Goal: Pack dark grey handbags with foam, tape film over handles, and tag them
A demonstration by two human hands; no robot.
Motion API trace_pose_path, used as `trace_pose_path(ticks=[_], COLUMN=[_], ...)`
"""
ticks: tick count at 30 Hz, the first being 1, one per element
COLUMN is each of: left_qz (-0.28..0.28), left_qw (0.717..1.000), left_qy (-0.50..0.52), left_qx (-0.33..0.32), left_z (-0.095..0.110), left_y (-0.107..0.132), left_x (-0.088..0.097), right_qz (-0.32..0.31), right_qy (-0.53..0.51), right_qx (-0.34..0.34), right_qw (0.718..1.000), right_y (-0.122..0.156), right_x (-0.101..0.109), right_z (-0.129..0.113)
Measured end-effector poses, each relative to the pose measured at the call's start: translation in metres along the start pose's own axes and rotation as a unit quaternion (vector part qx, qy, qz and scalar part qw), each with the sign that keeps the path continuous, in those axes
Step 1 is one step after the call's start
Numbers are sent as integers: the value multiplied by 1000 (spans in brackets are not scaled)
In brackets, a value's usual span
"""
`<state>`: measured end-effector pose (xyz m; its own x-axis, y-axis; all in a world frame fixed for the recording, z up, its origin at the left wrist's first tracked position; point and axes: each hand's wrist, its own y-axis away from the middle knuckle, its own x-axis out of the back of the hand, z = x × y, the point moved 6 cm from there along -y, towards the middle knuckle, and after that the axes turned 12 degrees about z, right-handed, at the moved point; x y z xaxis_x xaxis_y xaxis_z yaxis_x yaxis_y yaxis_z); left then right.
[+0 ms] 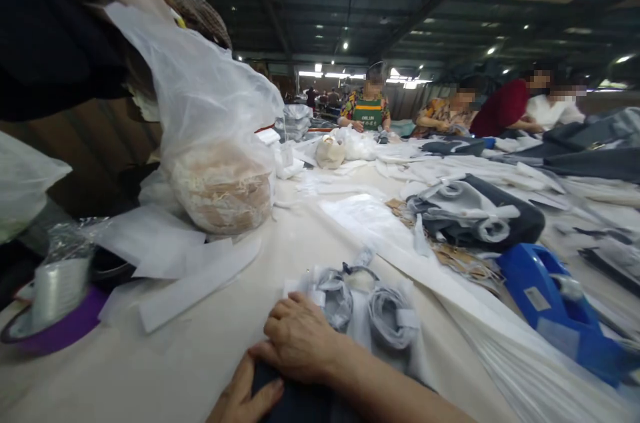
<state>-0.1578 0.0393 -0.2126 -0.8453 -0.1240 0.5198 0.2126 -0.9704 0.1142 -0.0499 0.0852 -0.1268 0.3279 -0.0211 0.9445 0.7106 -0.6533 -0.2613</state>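
Observation:
A folded dark navy cloth item lies at the near edge of the table, partly hidden under my hands. My left hand grips its left side, with the thumb on top. My right hand crosses over from the right, fingers curled down on the cloth's upper left corner, close against the left fingers. Just beyond my right wrist sit two coiled grey straps, each wound into a ring and wrapped with a pale band. Grey-white material shows beneath the coils. My fingertips are partly hidden.
A large plastic-wrapped roll stands left, with a person's arm above it. Nearby are white sheets and a purple tape roll. On the right are a blue tape dispenser, a grey bundle and plastic film. Co-workers stand beyond.

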Motion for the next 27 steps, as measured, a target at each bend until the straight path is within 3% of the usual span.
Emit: trace_pose_path(ticks=[3, 6, 8, 10, 11, 13, 16, 20, 23, 27], left_qz=[-45, -132, -166, -177, -180, -187, -185, -173, -183, -199], left_qw=[996, 970, 947, 933, 929, 924, 925, 904, 889, 874], left_qy=[75, 186, 244, 278, 284, 283, 268, 263, 270, 286], left_qx=[-1, 87, 128, 145, 154, 174, 196, 289, 321, 337], left_z=[19, 28, 33, 38, 41, 46, 55, 53, 52, 54], left_y=[3, 14, 21, 25, 27, 32, 36, 37, 38, 42], left_x=[-5, -15, -20, -22, -22, -22, -22, -30, -37, -41], right_qz=[114, 243, 284, 295, 275, 248, 229, 201, 191, 165], right_qy=[-24, -8, -6, -83, -144, -222, -326, -533, -602, -628], right_qx=[-4, -153, -295, -432, -459, -480, -510, -532, -559, -581], right_qw=[993, 958, 912, 848, 832, 812, 763, 627, 538, 491], right_y=[44, 130, 194, 246, 260, 267, 254, 235, 234, 233], right_x=[45, 73, 65, 37, 20, -4, -10, -2, -2, -6], right_z=[3, 26, 46, 63, 67, 70, 72, 66, 64, 67])
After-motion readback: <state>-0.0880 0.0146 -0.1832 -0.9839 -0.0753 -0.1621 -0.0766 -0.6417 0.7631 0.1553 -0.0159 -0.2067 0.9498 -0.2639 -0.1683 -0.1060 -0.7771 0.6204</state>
